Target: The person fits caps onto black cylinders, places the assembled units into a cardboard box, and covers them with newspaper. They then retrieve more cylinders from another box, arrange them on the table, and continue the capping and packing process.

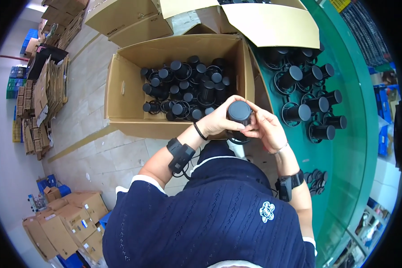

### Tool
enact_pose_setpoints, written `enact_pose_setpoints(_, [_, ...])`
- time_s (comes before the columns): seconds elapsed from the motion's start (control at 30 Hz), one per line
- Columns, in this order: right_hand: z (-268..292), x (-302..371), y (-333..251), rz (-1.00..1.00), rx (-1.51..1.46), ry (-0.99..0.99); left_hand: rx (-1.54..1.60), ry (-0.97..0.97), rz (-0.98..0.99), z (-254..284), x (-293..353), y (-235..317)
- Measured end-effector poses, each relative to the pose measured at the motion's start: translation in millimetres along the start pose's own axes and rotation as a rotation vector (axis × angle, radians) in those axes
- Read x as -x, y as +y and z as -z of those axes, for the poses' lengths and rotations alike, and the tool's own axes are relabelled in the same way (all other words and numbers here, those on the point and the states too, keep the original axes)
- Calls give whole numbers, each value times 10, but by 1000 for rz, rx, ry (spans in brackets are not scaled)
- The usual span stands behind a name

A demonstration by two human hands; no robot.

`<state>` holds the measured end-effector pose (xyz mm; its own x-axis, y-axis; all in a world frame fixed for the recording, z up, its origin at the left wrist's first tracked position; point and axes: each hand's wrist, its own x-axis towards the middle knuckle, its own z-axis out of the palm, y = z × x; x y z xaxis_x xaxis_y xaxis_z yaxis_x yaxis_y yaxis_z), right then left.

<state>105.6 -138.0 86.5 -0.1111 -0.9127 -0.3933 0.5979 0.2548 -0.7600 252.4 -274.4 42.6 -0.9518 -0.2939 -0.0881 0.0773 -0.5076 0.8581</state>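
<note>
A black cylindrical part [239, 112] with a round cap and a wire ring at its base is held upright between both hands, just in front of my chest. My left hand [217, 120] wraps its left side; my right hand [264, 126] grips its right side with fingertips on the cap rim. Just beyond the hands stands an open cardboard box [129, 80] on the floor, holding several identical black parts [187, 89].
On the green table [357, 111] to my right, several of the same black parts [308, 89] lie in rows, and small black caps [318, 181] sit near the edge. More cardboard boxes [134, 20] stand behind; flattened cartons [44, 94] and boxes [71, 223] line the left floor.
</note>
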Motion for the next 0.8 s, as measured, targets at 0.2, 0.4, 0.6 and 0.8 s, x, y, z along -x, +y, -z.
enact_pose_setpoints(0.2, [25,52,-11,-2,192,-13,114,202,47,219,88,201])
enact_pose_setpoints(0.4, [403,376,273,-93,316,102,-232,774,-362,1333,-82,670])
enact_pose_setpoints(0.6, [702,560,701,-152,312,318,-672,794,-316,2101,-1124,196])
enact_pose_setpoints(0.8, [762,813,1026,-165,218,574,-748,1043,-185,2737,-1715,-530])
